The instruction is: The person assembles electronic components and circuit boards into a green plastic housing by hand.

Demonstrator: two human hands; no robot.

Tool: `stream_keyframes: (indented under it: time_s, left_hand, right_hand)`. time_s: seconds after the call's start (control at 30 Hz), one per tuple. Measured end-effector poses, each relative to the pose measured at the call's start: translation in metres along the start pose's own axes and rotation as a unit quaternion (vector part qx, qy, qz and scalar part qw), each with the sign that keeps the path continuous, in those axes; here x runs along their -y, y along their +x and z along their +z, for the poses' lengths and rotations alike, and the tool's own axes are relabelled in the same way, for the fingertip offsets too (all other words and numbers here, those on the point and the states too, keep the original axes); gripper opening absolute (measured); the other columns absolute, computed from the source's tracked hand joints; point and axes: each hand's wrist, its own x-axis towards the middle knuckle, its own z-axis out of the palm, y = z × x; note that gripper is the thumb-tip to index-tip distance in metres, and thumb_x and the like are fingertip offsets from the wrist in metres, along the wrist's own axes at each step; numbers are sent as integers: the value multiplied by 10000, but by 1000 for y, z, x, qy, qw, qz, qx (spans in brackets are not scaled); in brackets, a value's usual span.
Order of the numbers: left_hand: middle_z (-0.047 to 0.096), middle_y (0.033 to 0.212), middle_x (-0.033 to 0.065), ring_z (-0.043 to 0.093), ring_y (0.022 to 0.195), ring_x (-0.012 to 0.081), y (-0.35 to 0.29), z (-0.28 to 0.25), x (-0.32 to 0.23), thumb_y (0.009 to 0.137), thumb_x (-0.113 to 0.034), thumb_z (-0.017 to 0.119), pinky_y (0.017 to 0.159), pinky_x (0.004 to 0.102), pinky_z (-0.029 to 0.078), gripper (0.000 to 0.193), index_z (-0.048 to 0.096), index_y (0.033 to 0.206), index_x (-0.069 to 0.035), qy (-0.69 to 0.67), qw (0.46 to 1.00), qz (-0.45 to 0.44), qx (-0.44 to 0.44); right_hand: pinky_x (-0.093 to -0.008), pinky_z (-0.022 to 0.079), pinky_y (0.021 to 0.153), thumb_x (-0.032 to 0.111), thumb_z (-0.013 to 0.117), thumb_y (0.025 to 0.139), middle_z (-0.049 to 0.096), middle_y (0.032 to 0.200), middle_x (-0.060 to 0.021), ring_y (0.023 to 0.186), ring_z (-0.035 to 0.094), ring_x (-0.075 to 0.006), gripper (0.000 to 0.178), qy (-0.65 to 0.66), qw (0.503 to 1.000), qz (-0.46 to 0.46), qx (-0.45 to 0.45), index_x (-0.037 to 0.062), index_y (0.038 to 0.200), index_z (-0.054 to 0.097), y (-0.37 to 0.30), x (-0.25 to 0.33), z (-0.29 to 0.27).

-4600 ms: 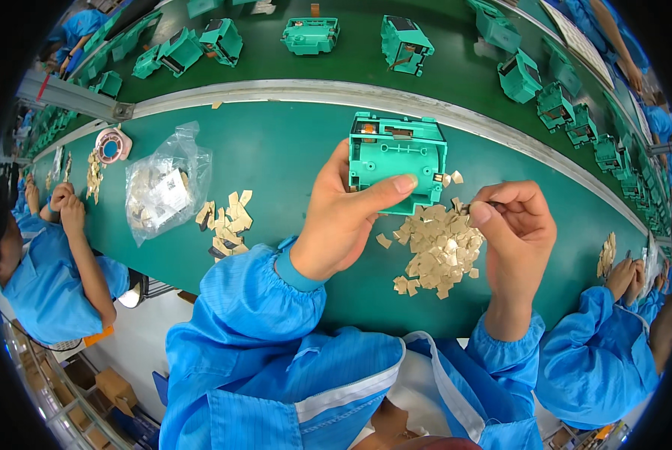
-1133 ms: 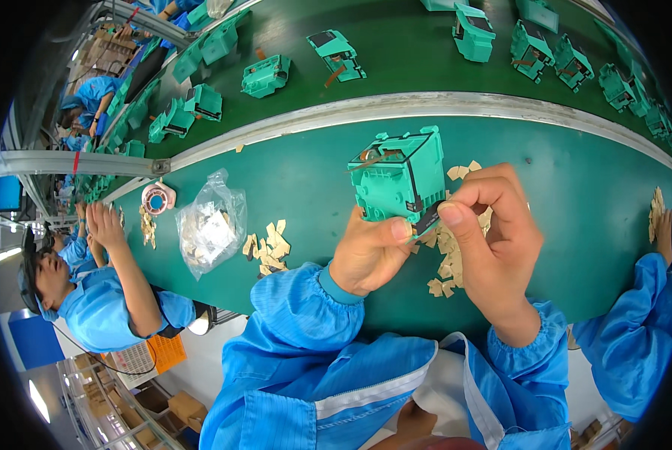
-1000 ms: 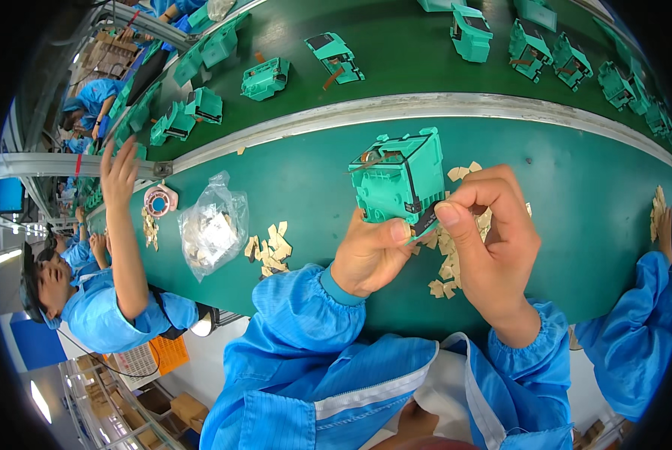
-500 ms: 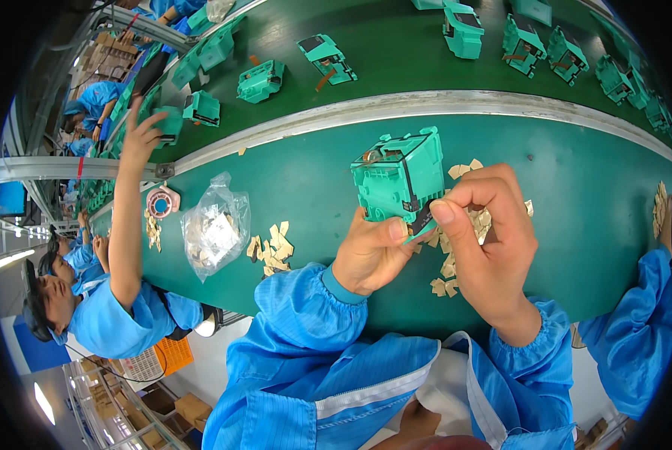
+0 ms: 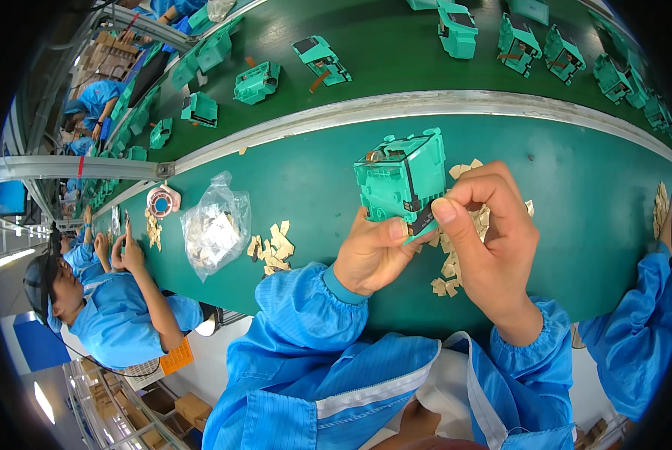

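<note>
My left hand (image 5: 373, 255) is closed round the lower end of a green plastic housing (image 5: 396, 176), holding it tilted above the table. Dark edging and a small coppery part show on the housing's top. A black strip (image 5: 424, 219) lies along its lower right corner. My right hand (image 5: 497, 240) pinches the end of that strip between thumb and forefinger. Small cream-coloured pieces (image 5: 448, 286) are scattered below and behind my right hand, some of them hidden by it.
A conveyor (image 5: 396, 79) with several similar housings runs beyond a metal rail (image 5: 426, 101). To the left lie a clear plastic bag (image 5: 216, 229), a pile of cream pieces (image 5: 274, 251) and a tape roll (image 5: 161, 201). Co-workers in blue sit at left (image 5: 122, 311) and right (image 5: 636, 322).
The housings on the conveyor have shifted slightly left. The left co-worker's raised arm has come back from the conveyor. My hands and the housing have barely moved.
</note>
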Motion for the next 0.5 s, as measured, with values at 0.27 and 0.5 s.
stream_keyframes:
  time_s: [0.27, 0.5]
  left_hand:
    - [515, 1245, 155, 554, 1120, 269, 0, -5, 1, 757, -156, 751, 963, 348, 504, 614, 448, 1272, -15, 17, 1000, -9, 6]
    - [492, 1248, 210, 555, 1099, 344, 2, -14, 1, 783, -116, 719, 883, 329, 561, 636, 392, 1310, 23, -34, 998, -9, 48]
  right_hand:
    - [-238, 404, 638, 21, 669, 809, 520, 818, -28, 741, 488, -94, 102, 69, 994, 56, -61, 9, 874, 592, 1, 3, 4]
    - [-207, 350, 616, 149, 701, 816, 482, 811, 15, 676, 408, -62, 198, 137, 973, 171, -65, 19, 918, 593, 4, 2, -6]
